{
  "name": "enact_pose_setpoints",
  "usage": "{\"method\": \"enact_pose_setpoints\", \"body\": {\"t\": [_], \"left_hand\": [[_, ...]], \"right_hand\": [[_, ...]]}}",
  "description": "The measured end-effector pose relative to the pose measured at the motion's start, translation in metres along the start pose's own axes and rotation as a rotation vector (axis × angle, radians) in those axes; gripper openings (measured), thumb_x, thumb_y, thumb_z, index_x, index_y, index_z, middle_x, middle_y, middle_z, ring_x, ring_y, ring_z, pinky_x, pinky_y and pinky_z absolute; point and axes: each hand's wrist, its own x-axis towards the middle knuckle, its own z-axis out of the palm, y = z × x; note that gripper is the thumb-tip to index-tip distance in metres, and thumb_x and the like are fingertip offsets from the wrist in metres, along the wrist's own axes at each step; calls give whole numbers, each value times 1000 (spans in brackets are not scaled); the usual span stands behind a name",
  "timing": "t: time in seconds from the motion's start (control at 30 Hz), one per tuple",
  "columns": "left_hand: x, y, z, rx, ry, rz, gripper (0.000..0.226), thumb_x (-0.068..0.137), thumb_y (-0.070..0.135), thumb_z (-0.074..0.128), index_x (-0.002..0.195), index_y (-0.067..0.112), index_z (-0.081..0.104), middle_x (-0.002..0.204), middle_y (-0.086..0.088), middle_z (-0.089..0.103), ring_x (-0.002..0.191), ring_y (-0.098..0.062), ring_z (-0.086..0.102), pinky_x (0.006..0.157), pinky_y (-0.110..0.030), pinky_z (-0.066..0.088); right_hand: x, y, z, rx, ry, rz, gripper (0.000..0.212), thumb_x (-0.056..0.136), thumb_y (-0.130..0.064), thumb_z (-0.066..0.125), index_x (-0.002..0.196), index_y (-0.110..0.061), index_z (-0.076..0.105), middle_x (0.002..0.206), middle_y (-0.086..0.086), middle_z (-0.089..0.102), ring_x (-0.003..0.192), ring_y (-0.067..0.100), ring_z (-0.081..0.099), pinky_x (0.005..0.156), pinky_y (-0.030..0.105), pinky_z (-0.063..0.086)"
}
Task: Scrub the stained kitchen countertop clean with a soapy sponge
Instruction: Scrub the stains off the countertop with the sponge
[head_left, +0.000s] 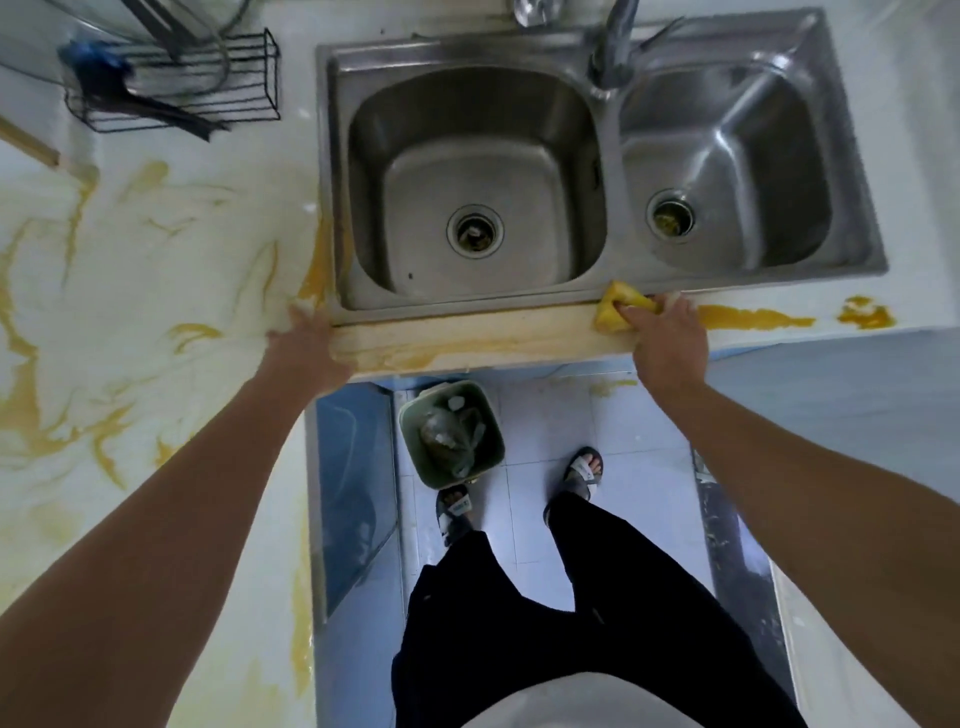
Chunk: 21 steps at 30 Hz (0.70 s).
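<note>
The white countertop (156, 270) is smeared with yellow-orange stains, thin streaks on the left and a thick streak (753, 317) on the narrow strip right of the sponge. My right hand (667, 343) grips a yellow sponge (615, 312) and presses it onto the front strip just below the sink rim. My left hand (306, 343) rests flat on the counter at the sink's front left corner, fingers straight.
A steel double sink (602, 291) with a faucet (615, 47) fills the middle. A black wire rack (182, 78) with utensils stands at the back left. Below the counter edge a green waste bin (452, 436) sits on the tiled floor by my feet.
</note>
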Motion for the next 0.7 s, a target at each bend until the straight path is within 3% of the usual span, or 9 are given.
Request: {"method": "enact_pose_setpoints", "body": {"t": [0.13, 0.27, 0.4, 0.47, 0.53, 0.63, 0.7], "left_hand": [[-1, 8, -4, 47, -57, -24, 96, 99, 43, 59, 163, 9, -3, 170, -21, -11, 151, -47, 24, 123, -51, 26], [4, 2, -8, 26, -109, -41, 97, 98, 40, 62, 165, 18, -4, 170, -13, -19, 151, -49, 22, 120, -53, 32], [7, -8, -6, -6, -129, -47, 104, 95, 34, 68, 164, 23, -9, 171, -10, -19, 152, -49, 19, 120, -54, 32], [6, -3, -4, -6, -114, -69, 106, 95, 31, 71, 164, 20, -9, 172, -11, -12, 152, -47, 22, 119, -54, 33], [5, 1, -6, 6, -105, -66, 105, 93, 43, 70, 165, 20, -2, 172, -9, -13, 151, -44, 27, 118, -52, 34], [2, 15, -9, 11, -5, -58, 113, 77, 77, 64, 160, 13, 22, 165, -10, 19, 144, -37, 38, 110, -53, 43], [-7, 35, -3, 81, 45, -11, 106, 77, 77, 65, 155, 11, 35, 164, -10, 20, 147, -36, 31, 110, -54, 43]], "right_hand": [[-15, -47, 9, 76, 3, 11, 49, 91, -7, 58, 135, -29, 53, 128, 22, 51, 117, 40, 50, 97, 44, 43], [-18, -128, 9, 213, -34, -198, 52, 92, -12, 56, 138, -33, 48, 120, 15, 48, 100, 30, 48, 87, 39, 43], [-16, -189, -5, 282, -31, -373, 47, 95, -18, 59, 139, -32, 50, 124, 12, 43, 108, 27, 46, 93, 37, 43], [-10, -181, -3, 300, -37, -402, 46, 94, -20, 61, 137, -33, 52, 132, 13, 41, 115, 29, 45, 96, 37, 41], [-7, -157, -2, 305, -60, -440, 46, 94, -24, 61, 138, -34, 52, 141, 16, 37, 123, 33, 43, 101, 40, 38], [-5, -99, 5, 314, -87, -379, 44, 96, -29, 51, 140, -35, 51, 140, 15, 38, 124, 34, 43, 103, 42, 39], [-5, -57, 12, 311, -123, -296, 46, 97, -33, 43, 143, -34, 48, 147, 19, 34, 134, 39, 38, 107, 44, 37]]}}
